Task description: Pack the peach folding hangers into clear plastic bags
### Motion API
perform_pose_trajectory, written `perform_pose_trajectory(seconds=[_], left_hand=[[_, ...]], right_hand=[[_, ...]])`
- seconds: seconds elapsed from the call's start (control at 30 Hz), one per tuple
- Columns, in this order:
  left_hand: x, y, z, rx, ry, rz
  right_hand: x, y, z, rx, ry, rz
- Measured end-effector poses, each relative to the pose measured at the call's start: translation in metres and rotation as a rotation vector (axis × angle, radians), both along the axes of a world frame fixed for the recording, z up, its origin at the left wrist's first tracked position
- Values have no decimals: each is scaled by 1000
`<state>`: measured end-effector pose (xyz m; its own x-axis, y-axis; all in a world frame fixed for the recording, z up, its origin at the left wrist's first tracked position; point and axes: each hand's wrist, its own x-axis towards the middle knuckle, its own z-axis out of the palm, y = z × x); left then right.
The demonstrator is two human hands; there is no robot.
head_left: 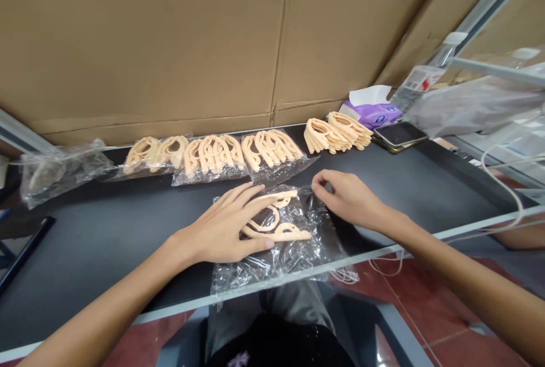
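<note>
A pale cream, curved, cut-out piece point(293, 235) with two straight arms and a ring-like loop lies flat within a clear plastic bag point(272, 270) at the table's front edge. My left hand point(227, 225) rests flat over the left part of the piece and bag, fingers spread, hiding some of both. At the bag's upper right corner, my right hand point(349, 197) has thumb and forefinger pinched together on the film.
Behind the hands stand bagged stacks of similar pieces point(213, 157), with a loose stack point(336, 133) to their right. An empty-looking plastic bag point(63, 168) lies left. Further right are a phone point(400, 134), purple tissue pack point(374, 113) and bottle point(426, 75). Cardboard point(149, 43) rises behind.
</note>
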<state>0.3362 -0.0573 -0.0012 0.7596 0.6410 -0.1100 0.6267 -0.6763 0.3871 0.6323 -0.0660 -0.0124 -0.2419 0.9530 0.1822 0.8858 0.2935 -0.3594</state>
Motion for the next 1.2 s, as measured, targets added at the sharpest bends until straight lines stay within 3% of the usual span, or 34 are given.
perform_pose_trajectory(seconds=[0.1,0.2,0.3,0.4,0.53,0.73,0.9,1.03,1.2], left_hand=[[1,-1,-1,-3,-12,5],[1,-2,-1,17,-37,12],[2,-2,0,41,-58,40],[3,0,3,50,-97,51],[3,5,4,53,-169,86],[-2,16,-3,-4,-222,110],[-16,20,12,-44,-83,94],[-25,20,22,-108,30,84],[-24,19,20,-123,51,40]], right_hand=[[2,2,-5,-101,238,-192],[0,1,-5,-64,259,-232],[-2,-3,2,83,279,-168],[-6,-12,10,204,283,36],[-12,-22,12,95,116,295],[-15,-21,-3,100,12,273],[-9,-16,-6,156,10,213],[-3,-15,-9,63,12,217],[4,-11,-12,-65,39,224]])
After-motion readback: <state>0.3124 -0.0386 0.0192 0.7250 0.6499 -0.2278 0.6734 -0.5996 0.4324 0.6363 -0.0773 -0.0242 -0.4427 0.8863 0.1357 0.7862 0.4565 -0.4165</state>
